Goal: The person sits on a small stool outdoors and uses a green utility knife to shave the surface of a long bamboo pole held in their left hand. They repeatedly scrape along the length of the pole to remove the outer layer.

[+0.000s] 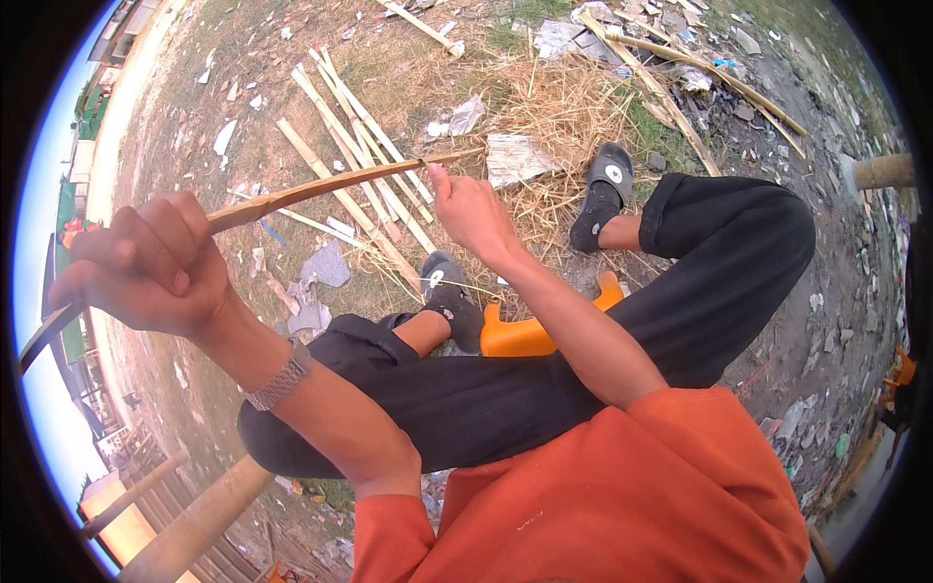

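Observation:
In front of me a long, slightly bowed bamboo strip slants across the view. My left hand, with a metal watch on the wrist, is closed round its thicker part. A dark end sticks out past that fist at the left rim. My right hand is near the thin far end, fingers curled and one fingertip against the strip's lower edge beside a small dark notch. Whatever lies inside those curled fingers is hidden. Below and beyond, several pale split bamboo strips lie across one another on the ground.
Between my feet and legs is an orange plastic piece. A heap of straw-like shavings surrounds a pale flat block. Longer bamboo poles lie at the far right. Thick bamboo posts show at lower left; litter dots the ground.

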Motion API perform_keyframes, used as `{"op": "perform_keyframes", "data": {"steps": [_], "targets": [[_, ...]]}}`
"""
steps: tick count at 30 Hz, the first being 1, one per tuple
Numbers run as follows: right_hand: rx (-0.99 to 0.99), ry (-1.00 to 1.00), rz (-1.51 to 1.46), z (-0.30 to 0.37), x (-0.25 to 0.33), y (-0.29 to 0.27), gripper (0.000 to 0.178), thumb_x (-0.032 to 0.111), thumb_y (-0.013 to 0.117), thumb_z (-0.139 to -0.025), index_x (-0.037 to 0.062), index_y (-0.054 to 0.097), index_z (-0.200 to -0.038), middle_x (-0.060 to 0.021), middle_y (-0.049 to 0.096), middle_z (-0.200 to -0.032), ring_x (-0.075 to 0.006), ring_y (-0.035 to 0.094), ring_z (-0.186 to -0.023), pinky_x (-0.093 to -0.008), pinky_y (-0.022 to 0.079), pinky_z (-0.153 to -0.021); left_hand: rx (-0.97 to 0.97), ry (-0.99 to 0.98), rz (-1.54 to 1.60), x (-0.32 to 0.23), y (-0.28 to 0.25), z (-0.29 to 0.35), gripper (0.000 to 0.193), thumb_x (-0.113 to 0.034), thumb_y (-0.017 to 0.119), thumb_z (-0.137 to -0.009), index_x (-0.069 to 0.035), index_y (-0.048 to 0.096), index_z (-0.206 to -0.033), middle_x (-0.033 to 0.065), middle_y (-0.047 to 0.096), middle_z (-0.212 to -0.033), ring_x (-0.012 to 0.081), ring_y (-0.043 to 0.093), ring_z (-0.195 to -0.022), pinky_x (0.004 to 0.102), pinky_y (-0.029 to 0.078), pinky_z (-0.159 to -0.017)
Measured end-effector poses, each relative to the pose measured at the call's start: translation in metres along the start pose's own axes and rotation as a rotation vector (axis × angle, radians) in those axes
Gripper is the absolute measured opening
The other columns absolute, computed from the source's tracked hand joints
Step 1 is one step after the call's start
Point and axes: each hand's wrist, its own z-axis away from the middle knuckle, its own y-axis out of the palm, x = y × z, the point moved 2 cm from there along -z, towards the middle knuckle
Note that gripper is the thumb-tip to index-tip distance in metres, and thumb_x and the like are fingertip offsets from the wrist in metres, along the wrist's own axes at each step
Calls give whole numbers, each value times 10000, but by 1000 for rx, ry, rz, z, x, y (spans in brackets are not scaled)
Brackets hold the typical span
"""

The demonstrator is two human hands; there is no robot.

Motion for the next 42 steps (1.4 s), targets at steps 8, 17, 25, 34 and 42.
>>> {"op": "perform_keyframes", "data": {"steps": [8,17,25,34,42], "targets": [[-166,245,262,-14,-133,5,663,474,255,-998,-14,677,-845,-283,641,-786,-422,638,-766,-508,495,-711,-279,88,-185,0,15,0,477,-523,410,-953,-119,567,-752,-46,277,-421,65,179,-346,226,203,-398],[-1,-52,-122,-8,-4,2,697,502,267,-986,-39,625,-730,-295,610,-707,-459,603,-707,-530,460,-736,-428,103,-266,3,20,-5,496,-505,397,-979,-117,473,-680,-33,261,-399,63,175,-323,232,177,-358],[-149,16,226,-19,-48,20,665,476,271,-997,-9,684,-807,-282,641,-758,-436,643,-799,-506,507,-763,-369,58,-251,0,16,-1,480,-536,429,-942,-130,532,-707,-47,274,-404,62,163,-344,237,172,-403],[-88,9,3,-22,-39,2,704,502,269,-986,-48,646,-761,-316,613,-747,-451,621,-790,-519,470,-740,-409,121,-309,5,28,-16,444,-494,483,-939,-116,540,-714,-47,286,-409,54,207,-338,225,202,-384],[7,-124,-133,17,34,-6,711,475,280,-994,-57,612,-658,-306,580,-659,-479,600,-705,-510,474,-704,-455,71,-304,2,32,-8,464,-521,468,-934,-125,548,-705,-51,272,-407,52,195,-338,235,193,-397]]}}
